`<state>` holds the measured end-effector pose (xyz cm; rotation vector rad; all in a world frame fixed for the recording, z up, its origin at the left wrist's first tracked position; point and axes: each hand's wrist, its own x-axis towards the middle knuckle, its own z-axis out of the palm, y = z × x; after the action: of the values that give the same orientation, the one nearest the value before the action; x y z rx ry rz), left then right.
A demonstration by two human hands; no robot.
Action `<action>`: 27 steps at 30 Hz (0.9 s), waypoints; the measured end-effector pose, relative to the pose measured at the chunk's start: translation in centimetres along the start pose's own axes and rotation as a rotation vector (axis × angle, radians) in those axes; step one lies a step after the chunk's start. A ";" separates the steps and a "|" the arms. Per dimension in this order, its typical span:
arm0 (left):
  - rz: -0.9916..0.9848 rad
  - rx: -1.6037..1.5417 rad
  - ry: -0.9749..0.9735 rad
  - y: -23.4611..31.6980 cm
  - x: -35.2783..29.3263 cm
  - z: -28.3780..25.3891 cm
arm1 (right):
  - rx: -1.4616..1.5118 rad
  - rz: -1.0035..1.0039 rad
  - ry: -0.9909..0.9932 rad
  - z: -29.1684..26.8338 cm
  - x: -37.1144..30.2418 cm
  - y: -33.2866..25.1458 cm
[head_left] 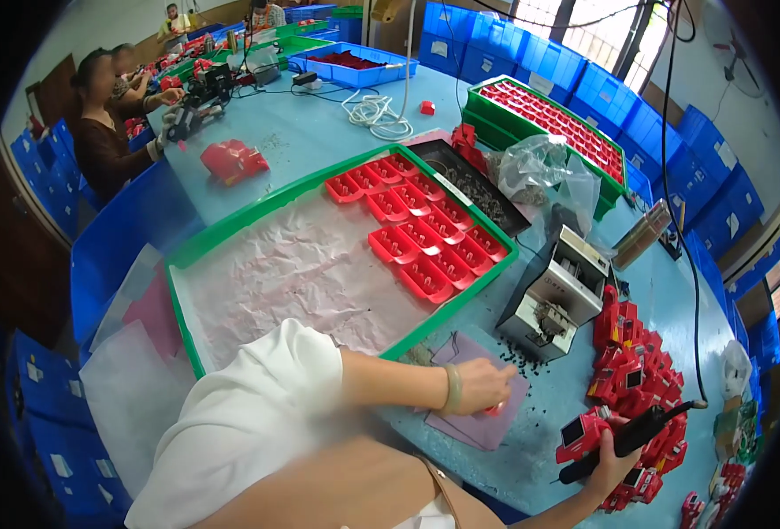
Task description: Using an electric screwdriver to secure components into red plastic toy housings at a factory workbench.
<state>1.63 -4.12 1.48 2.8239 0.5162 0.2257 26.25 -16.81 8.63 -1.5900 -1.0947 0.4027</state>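
Black corded tool (641, 430) is in my right hand (617, 454) at about 4 o'clock on the head cam, fingers wrapped round the body, its tip angled toward the lower left. Right by those fingers is a red casing with a dark window (581, 434); can't tell if I'm pinching it too or it's just sitting there. Behind that, also around 4, there's a messy heap of red casings (632, 375).

My left hand (482, 386) is at 5 o'clock over some purple cloth (465, 430), fingers curled down, with a bit of a small red piece (495, 409) peeking out underneath. Can't tell how tight the grip is, or whether I've got hold of it at all.

Big green tray (183, 316) takes up the middle, lined with crumpled white paper (275, 256), red shells (425, 234) bunched toward its 1 o'clock side. Open-fronted white machine (531, 304) at 3, tiny black bits (520, 360) scattered just beside it. Coworker (99, 145) over at 10.
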 end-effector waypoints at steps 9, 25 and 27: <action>0.009 -0.209 0.364 -1.0 4.9 -6.3 | 0.587 0.036 -0.229 4.0 6.8 0.7; -0.373 -2.056 -0.440 -4.3 6.8 -3.2 | 0.960 -0.103 -1.050 8.6 10.3 3.8; -0.412 -2.011 -0.417 -4.0 7.0 -3.7 | 0.847 -0.183 -1.148 8.5 10.8 3.1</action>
<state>6.05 2.85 4.61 0.7413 0.3437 -0.0068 26.85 -3.01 6.01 -0.4049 -1.5569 1.5221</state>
